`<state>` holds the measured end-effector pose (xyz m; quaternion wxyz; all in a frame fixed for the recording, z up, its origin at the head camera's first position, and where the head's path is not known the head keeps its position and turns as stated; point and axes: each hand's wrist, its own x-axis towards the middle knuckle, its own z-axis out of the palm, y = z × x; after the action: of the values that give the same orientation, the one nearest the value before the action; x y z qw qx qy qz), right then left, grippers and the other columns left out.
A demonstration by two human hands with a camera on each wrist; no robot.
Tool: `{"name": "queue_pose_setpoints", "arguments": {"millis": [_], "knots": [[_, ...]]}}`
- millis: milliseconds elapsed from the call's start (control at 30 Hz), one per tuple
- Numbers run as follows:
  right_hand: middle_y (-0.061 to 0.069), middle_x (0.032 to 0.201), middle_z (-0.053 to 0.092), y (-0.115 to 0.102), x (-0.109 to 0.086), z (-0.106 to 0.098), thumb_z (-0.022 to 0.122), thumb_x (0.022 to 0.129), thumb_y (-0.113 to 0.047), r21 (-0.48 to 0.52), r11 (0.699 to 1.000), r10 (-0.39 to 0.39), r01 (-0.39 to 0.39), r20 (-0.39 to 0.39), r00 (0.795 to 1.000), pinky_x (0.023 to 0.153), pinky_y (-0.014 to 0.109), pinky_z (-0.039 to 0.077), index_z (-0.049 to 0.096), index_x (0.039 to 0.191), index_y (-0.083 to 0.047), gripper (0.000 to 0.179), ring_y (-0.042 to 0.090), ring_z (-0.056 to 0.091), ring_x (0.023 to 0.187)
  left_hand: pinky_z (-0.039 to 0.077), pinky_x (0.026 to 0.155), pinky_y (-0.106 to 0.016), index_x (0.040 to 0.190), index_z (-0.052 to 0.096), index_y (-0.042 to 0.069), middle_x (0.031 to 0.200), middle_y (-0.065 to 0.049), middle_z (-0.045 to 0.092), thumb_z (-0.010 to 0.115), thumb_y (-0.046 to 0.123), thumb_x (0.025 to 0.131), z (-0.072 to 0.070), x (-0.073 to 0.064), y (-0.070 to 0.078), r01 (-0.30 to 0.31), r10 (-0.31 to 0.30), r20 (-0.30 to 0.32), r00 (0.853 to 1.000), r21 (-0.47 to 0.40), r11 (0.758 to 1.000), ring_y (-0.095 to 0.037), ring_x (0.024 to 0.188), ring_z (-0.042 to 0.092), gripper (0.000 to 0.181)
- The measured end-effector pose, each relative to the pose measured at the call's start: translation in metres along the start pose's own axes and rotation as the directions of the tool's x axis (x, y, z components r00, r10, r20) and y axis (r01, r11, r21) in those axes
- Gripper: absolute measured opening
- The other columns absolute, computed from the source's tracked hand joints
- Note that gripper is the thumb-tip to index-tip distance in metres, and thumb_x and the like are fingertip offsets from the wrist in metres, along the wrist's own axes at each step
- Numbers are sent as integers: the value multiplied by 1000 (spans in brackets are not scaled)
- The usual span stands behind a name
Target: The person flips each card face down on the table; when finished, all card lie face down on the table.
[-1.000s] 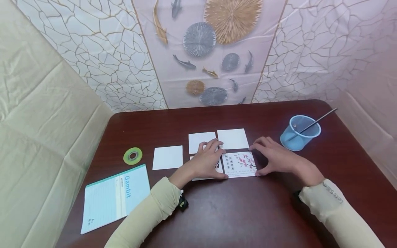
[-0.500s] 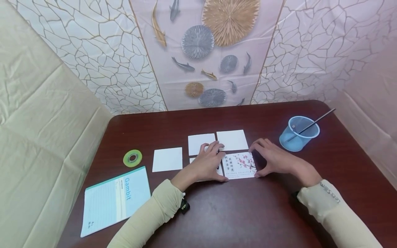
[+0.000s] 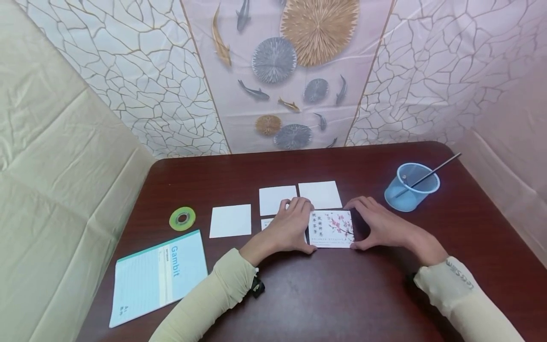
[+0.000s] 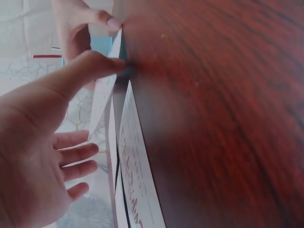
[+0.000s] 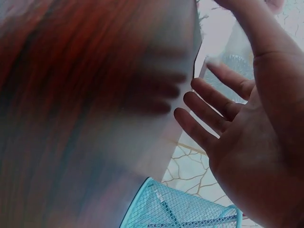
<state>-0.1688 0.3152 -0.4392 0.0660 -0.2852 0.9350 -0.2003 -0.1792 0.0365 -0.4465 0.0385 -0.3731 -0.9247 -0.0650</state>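
A white card printed with pink blossoms and dark characters (image 3: 331, 229) is held between both hands. My left hand (image 3: 290, 229) grips its left end, thumb on the near edge and fingers at the far edge. At the right end, my right hand (image 3: 381, 224) pinches the card's near and far corners. In the left wrist view the blossom card (image 4: 103, 92) is tilted up off the table. Another printed card (image 4: 137, 175) lies flat beneath the left hand, mostly hidden in the head view. Behind the hands lie two blank white cards (image 3: 277, 199), side by side.
A third blank card (image 3: 231, 221) lies to the left. Farther left are a green tape roll (image 3: 176, 218) and a Gambit notebook (image 3: 147, 280). A blue mesh pen cup (image 3: 401, 197) holding a dark thin rod stands right of the right hand, on the brown table (image 3: 325, 299).
The left fingers have shifted slightly right onto the blossom card's left end, and the card has come up off the table. The right hand keeps its place at the other end.
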Motion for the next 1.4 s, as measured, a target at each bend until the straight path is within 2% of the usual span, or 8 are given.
{"name": "queue_pose_setpoints", "arguments": {"millis": [267,533,800,1000,1133,1233,1300,1400], "knots": [[2,131,46,0,-5,-1,89,61,-53,-2,1000,3,-3,-20,1000,96,46,41,47,135,-12,94,19,39,118,29,93,-40,128,44,9,120,-2,45,77,69,60,-1,1,1,19,-18,9,1000,-46,999,-18,113,40,97],[2,134,47,-10,1,0,86,63,-58,42,996,-81,85,-91,993,97,46,41,49,135,-10,94,18,38,122,27,98,-45,138,47,12,117,-2,44,74,73,62,-5,12,13,-18,18,-7,1000,3,1000,-18,111,40,100],[1,136,46,-14,1,0,89,60,-55,52,994,-85,91,-121,989,98,46,40,49,137,-12,96,17,37,124,29,96,-43,136,47,14,117,-1,45,72,74,62,-6,16,16,-12,12,-17,1000,31,999,-17,109,41,99],[0,138,44,-23,4,1,86,65,-55,57,991,-113,120,-126,986,98,44,41,47,140,-13,95,16,36,125,29,94,-42,137,47,13,113,-1,45,70,75,64,-5,18,21,-42,42,-41,998,16,999,-17,104,42,98],[-3,138,43,-27,6,1,86,65,-55,75,992,-93,103,-123,988,99,43,41,45,142,-17,96,14,36,125,29,94,-42,135,49,12,119,-1,44,70,76,64,-8,20,22,-40,41,-58,997,21,999,-17,108,41,98],[-2,138,42,-28,7,2,87,64,-54,102,991,-71,82,-113,991,99,45,40,42,143,-16,98,16,36,125,29,94,-41,135,49,14,123,0,43,73,73,62,-11,20,20,-24,22,-68,997,-33,999,-16,111,39,97],[-1,139,40,-28,9,4,86,65,-56,110,992,-59,69,-96,994,100,45,40,40,144,-14,101,16,36,126,28,94,-40,139,46,16,125,1,41,75,71,63,-14,20,19,-26,18,-77,997,-106,994,-15,112,37,98],[0,140,39,-29,12,7,84,65,-60,120,991,-55,64,-74,996,101,45,40,35,146,-12,106,16,35,126,29,91,-38,144,42,18,124,1,42,77,66,65,-20,19,18,-50,27,-96,995,-241,969,-13,111,37,98]]}}
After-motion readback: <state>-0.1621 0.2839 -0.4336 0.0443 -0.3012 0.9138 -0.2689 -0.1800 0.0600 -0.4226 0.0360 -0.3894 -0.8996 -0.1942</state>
